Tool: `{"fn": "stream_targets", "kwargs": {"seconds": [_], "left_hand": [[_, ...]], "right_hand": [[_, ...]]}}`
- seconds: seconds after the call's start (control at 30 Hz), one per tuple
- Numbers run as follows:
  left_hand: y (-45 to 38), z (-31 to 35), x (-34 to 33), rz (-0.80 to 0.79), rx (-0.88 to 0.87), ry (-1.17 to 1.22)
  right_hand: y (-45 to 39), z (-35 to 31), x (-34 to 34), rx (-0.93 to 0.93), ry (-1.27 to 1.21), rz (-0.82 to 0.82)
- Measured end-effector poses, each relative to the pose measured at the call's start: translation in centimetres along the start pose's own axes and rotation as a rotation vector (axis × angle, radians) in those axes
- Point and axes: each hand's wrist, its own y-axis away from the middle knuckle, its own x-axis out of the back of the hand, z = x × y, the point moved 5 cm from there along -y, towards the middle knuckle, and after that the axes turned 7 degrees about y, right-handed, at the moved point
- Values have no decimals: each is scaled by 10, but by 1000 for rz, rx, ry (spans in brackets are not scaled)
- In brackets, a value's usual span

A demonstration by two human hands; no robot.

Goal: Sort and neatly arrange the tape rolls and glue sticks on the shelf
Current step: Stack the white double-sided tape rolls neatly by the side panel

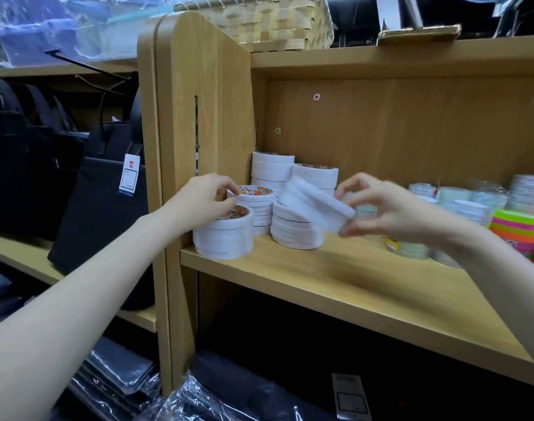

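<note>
Motion-blurred white tape stack (317, 205) hides right hand's fingers (347, 229).

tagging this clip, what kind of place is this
Most likely a stationery or general goods shop. Stacks of white tape rolls stand on a wooden shelf, a dark bag beside it carries a price tag, and plastic-wrapped goods lie below.
</note>
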Motion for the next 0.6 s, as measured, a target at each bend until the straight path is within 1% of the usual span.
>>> {"fn": "stream_targets", "kwargs": {"seconds": [0.07, 0.13, 0.2, 0.27, 0.33, 0.4, 0.43, 0.5, 0.6], "left_hand": [[-1, -2, 0, 11, 15, 3], [-4, -5, -1, 30, 36, 0], [-6, -8, 2, 66, 68, 21], [-5, -9, 3, 84, 96, 35], [-4, -7, 2, 63, 89, 15], [-3, -6, -1, 34, 72, 20], [-3, -7, -4, 25, 65, 30], [-6, -7, -7, 24, 57, 42], [-9, -11, -10, 38, 68, 40]], "right_hand": [[-28, -5, 14, 1, 77, 54], [-68, -6, 11, -15, 217, 60], [-110, -10, -8, -26, 307, 37], [-140, -13, -30, -33, 330, -3], [-152, -9, -38, -45, 297, -59], [-153, 1, -36, -78, 134, -94], [-151, 5, -35, -75, 75, -83], [-149, 10, -34, -65, 65, -42], [-147, 10, -38, -74, 45, -31]]}}
